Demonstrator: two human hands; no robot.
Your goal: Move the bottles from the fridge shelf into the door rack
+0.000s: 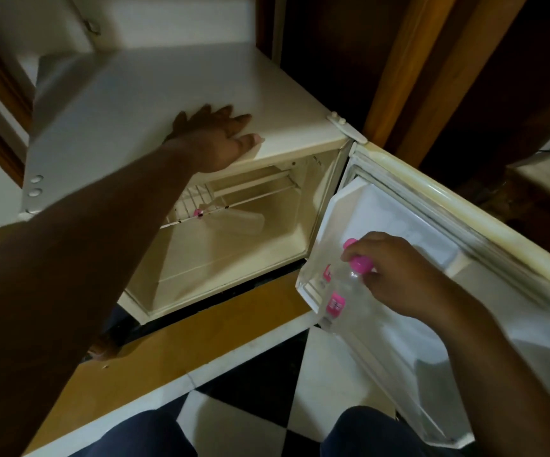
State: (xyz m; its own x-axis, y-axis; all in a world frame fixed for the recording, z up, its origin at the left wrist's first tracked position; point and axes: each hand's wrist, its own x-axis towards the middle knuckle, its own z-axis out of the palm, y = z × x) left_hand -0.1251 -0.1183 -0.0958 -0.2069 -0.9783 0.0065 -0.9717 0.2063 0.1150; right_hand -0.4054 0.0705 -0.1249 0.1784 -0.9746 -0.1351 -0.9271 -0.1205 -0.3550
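The small white fridge [155,103] stands open, its door [448,199] swung out to the right. A clear bottle with a pink cap [234,222] lies on its side on the wire shelf [250,189] inside. In the door rack [313,291] stand two clear bottles with pink caps and pink labels. My right hand [399,275] grips the nearer bottle [343,291] around its neck, just under the cap. The second bottle's cap [349,243] shows just behind my fingers. My left hand [214,140] rests flat on the fridge top, fingers spread, holding nothing.
The fridge sits on a yellow-brown plinth with a white edge [201,344] above a black and white chequered floor [260,400]. Wooden posts [399,61] rise behind the door hinge. My knees in dark trousers [145,437] show at the bottom.
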